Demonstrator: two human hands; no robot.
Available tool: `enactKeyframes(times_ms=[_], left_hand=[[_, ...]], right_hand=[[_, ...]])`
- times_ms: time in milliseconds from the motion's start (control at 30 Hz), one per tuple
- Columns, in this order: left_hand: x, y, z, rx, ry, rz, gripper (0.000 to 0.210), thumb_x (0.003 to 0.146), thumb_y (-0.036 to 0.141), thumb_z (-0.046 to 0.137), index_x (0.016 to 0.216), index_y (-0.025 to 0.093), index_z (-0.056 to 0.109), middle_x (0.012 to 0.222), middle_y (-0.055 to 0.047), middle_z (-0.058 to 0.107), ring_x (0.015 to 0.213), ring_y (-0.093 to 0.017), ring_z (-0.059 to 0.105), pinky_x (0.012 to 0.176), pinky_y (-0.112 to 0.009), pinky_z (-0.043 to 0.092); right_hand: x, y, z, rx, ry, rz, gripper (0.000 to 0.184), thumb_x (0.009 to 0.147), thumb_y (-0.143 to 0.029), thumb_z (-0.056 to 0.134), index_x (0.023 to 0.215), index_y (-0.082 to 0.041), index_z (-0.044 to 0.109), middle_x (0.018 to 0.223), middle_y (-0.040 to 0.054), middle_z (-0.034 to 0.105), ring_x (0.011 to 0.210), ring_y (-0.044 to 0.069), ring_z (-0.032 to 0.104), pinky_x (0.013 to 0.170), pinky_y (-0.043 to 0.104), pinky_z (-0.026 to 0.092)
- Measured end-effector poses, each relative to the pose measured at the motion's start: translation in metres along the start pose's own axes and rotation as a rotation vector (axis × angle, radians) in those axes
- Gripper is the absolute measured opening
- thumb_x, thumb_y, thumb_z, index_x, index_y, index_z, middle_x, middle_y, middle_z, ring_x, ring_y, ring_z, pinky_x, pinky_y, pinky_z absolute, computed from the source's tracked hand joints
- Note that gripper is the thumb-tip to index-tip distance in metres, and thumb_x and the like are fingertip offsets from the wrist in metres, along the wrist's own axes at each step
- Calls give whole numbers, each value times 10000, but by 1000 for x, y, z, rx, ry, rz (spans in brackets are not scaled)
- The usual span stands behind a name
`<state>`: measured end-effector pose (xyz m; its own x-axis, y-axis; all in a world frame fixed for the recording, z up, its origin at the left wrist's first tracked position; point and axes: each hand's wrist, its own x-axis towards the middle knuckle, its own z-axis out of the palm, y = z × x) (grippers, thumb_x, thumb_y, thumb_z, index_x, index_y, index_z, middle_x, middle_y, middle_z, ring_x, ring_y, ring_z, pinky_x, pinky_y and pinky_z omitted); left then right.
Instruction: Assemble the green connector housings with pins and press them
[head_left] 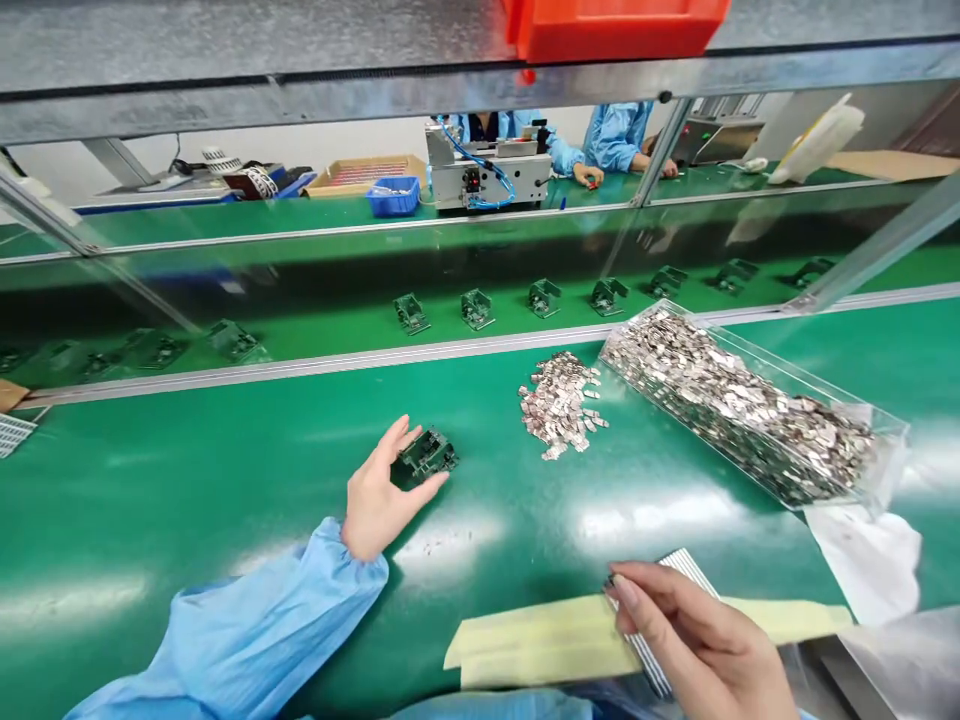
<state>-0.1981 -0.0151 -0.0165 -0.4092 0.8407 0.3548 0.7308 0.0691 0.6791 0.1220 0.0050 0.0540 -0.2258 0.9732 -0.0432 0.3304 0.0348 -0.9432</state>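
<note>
My left hand (382,490) reaches around a small green circuit board (429,455) on the green work surface, the thumb along its near edge and the fingers at its far left side. At the lower right my right hand (697,630) is closed in a pinch, with a small dark piece (611,581) just showing at the fingertips. Under that hand lies a white ridged strip (686,570), partly hidden by the fingers. Beyond the hands is a loose pile of small silvery metal pieces (561,402).
A clear tray (892,450) full of similar metal pieces stands at the right. Yellow tape (547,640) crosses the near edge. Behind a metal rail (337,358), several circuit boards (477,308) sit in a row. A red bin (622,30) hangs overhead; co-workers' blue sleeves (619,135) show beyond.
</note>
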Motion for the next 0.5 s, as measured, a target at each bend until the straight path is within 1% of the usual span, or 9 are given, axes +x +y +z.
enactKeyframes(times_ms=[67, 133, 167, 233, 300, 333, 400, 433, 500], left_hand=[[-8, -1, -8, -62, -189, 61, 1003, 729, 423, 764, 1512, 240, 165, 1505, -151, 418, 1385, -302, 410, 1113, -483, 405], [-5, -6, -17, -116, -383, 158, 1086, 744, 411, 756, 1531, 251, 24, 1599, -169, 193, 1460, -316, 249, 1155, -507, 326], [0, -9, -21, -124, -468, 199, 1099, 759, 396, 746, 1531, 256, -23, 1612, -172, 130, 1472, -319, 205, 1167, -518, 294], [14, -12, -25, -95, -609, 252, 1100, 778, 364, 732, 1529, 260, -66, 1609, -178, 139, 1476, -325, 194, 1172, -541, 259], [30, -8, -23, -39, -707, 281, 1064, 746, 366, 762, 1532, 253, 54, 1550, -182, 317, 1429, -344, 315, 1150, -553, 293], [36, -5, -19, -17, -724, 292, 1017, 714, 377, 786, 1513, 244, 171, 1486, -177, 424, 1374, -351, 402, 1125, -547, 337], [41, 7, -6, -4, -686, 316, 845, 669, 386, 814, 1391, 217, 409, 1326, -152, 570, 1231, -335, 542, 1053, -512, 431], [40, 15, 2, -14, -632, 328, 739, 663, 381, 816, 1303, 204, 491, 1252, -137, 598, 1167, -316, 578, 1017, -492, 465], [30, 33, 19, -78, -504, 331, 570, 672, 360, 805, 1159, 190, 563, 1155, -112, 592, 1086, -276, 598, 939, -448, 520]], right_hand=[[-7, 8, -7, 34, 17, 30, 270, 760, -462, 737, 867, -216, 768, 694, 50, 703, 596, 194, 668, 520, 211, 556], [-15, 14, -13, 91, 29, 66, 257, 767, -453, 738, 865, -217, 758, 706, 51, 706, 599, 190, 666, 516, 212, 562], [-18, 16, -14, 132, 24, 75, 246, 775, -452, 734, 845, -217, 751, 675, 46, 696, 581, 182, 657, 510, 210, 559], [-23, 19, -14, 227, -7, 79, 237, 794, -450, 722, 801, -214, 738, 590, 30, 661, 537, 163, 630, 496, 203, 545], [-28, 19, -11, 320, -33, 85, 242, 810, -448, 712, 790, -207, 731, 567, 29, 655, 527, 150, 618, 507, 201, 535], [-29, 20, -8, 366, -43, 90, 245, 812, -447, 714, 801, -203, 730, 578, 35, 666, 533, 147, 619, 517, 203, 534], [-32, 22, -2, 458, -47, 120, 258, 804, -450, 728, 818, -192, 725, 612, 47, 687, 538, 141, 619, 522, 207, 524], [-33, 23, 1, 502, -39, 141, 268, 790, -452, 743, 808, -186, 719, 622, 50, 692, 529, 135, 613, 514, 207, 514], [-35, 26, 4, 584, -3, 181, 291, 755, -457, 776, 776, -178, 698, 642, 53, 699, 502, 121, 591, 488, 206, 489]])
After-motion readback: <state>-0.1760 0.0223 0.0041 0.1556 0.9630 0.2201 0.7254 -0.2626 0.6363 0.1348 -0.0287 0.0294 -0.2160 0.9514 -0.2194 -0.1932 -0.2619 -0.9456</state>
